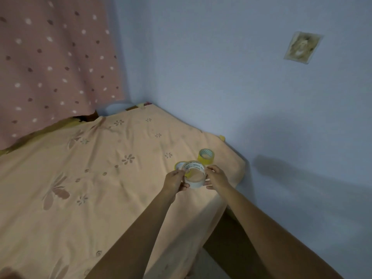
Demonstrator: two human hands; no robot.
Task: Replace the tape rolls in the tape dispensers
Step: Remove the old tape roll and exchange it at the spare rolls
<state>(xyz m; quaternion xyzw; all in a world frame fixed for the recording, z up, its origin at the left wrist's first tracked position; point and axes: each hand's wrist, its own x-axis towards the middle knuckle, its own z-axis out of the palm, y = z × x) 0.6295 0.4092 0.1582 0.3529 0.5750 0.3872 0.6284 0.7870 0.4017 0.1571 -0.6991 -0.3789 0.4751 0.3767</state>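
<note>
Dim, bluish, even illumination; source not identifiable. Soft broad shadows lie on the wall (261,97) beyond the bed (100,178) right edge. No glare. Overall slightly soft and grainy; wide-angle bending toward frame edges; lower-left corner blurred.

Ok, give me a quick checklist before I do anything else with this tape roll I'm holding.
1. Both hands on the white tape roll: ok, left hand and right hand grip its sides.
2. Roll clear of the bed sheet: cannot tell.
3. Loose tape end found: cannot tell.
4. Spare rolls close: ok, yellow roll stands behind; another roll partly hidden.
5. Tape dispenser within sight: not ok, none visible.
</note>
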